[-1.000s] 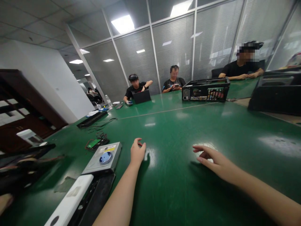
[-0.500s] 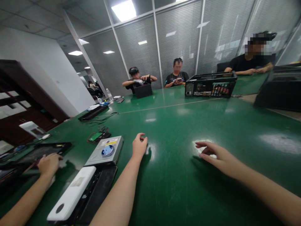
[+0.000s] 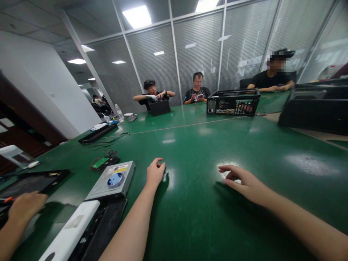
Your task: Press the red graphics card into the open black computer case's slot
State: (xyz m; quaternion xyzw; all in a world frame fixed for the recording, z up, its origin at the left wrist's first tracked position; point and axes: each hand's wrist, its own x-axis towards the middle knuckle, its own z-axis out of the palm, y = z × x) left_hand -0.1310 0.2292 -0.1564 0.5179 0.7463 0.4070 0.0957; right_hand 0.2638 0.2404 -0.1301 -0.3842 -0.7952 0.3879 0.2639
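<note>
My left hand (image 3: 155,173) is just above the green table (image 3: 187,217), fingers loosely curled and nothing visible in them. To its left lies a silver optical disc drive (image 3: 100,186) with a small round blue-topped item (image 3: 115,179) on its label. My right hand (image 3: 241,180) hovers over the tabletop on the right, thumb and fingers apart, holding nothing. Bare table separates my two hands. Below the drive, beside my left forearm, are a long white case (image 3: 72,230) and a black panel (image 3: 104,232).
At the left edge a co-worker's hand (image 3: 27,206) grips something orange near a black frame (image 3: 35,181). A green circuit board with wires (image 3: 102,162) lies behind the drive. An opened computer case (image 3: 233,103) stands at the back. Co-workers sit beyond; one reaches into a black box (image 3: 160,107).
The view has shifted slightly right, so the table items appear further left. The co-worker's hand at the left has moved toward the frame edge. My hands keep nearly the same pose.
</note>
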